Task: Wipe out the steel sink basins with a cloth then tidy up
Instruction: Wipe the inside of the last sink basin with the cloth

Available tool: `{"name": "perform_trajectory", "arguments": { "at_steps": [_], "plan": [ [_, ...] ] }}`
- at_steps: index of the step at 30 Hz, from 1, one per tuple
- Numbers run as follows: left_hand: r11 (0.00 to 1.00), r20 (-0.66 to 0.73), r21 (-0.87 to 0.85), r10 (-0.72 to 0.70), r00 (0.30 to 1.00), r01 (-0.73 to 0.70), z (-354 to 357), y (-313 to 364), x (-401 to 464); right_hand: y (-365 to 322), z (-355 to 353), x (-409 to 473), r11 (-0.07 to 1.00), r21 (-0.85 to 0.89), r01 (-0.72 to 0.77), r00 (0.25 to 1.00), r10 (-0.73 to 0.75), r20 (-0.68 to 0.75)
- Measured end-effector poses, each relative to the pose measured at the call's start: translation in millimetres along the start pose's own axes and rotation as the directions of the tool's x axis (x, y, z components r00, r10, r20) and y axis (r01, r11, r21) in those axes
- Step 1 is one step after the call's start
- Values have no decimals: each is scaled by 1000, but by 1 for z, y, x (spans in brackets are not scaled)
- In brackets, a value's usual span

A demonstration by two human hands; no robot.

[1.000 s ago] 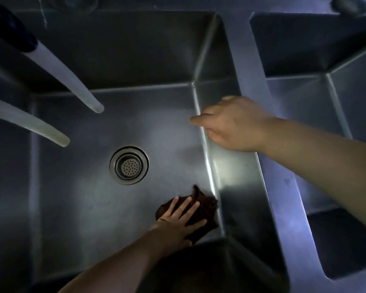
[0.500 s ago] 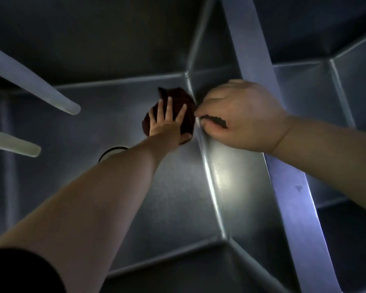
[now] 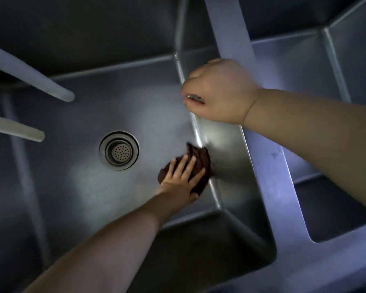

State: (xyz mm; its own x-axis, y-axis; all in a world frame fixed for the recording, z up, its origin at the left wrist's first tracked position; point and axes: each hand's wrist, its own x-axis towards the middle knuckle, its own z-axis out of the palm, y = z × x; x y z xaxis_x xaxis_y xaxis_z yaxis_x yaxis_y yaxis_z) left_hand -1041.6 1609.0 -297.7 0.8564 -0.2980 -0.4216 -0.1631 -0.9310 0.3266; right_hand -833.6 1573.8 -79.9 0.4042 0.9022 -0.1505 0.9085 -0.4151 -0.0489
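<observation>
Pressing the cloth point(image 3: 195, 166) flat-fingered on the near-right floor of the left basin point(image 3: 89, 180), the left hand point(image 3: 181, 182) wipes. Right hand point(image 3: 218, 92), fingers curled, rests on the divider point(image 3: 270, 166). Right basin point(image 3: 336, 199) and tidying probably remain

Head view, looking steeply down, close over the steel sink point(image 3: 260, 157), wide-angle

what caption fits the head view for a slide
Left hand presses a dark cloth on the steel basin floor beside the drain.
</observation>
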Motion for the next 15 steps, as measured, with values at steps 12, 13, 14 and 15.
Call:
{"name": "perform_trajectory", "arguments": {
  "at_steps": [12, 13, 14, 15],
  "plan": [
    [916, 166, -71, -380, 910, 395, 29, -45, -109, -2, -3, -2, 1000, 11, -27, 1000, 27, 13],
    [863, 171, -107, -473, 865, 493, 28, -51, -118, -3, -3, -1, 1000, 4, -29, 999, 29, 15],
    [793, 179, -149, -566, 805, 591, 28, -56, -127, -3, -3, -1, 1000, 0, -27, 1000, 27, 14],
    [709, 196, -192, -650, 734, 679, 28, -60, -133, -3, -3, -1, 1000, 2, -20, 1000, 20, 13]
  ]
}}
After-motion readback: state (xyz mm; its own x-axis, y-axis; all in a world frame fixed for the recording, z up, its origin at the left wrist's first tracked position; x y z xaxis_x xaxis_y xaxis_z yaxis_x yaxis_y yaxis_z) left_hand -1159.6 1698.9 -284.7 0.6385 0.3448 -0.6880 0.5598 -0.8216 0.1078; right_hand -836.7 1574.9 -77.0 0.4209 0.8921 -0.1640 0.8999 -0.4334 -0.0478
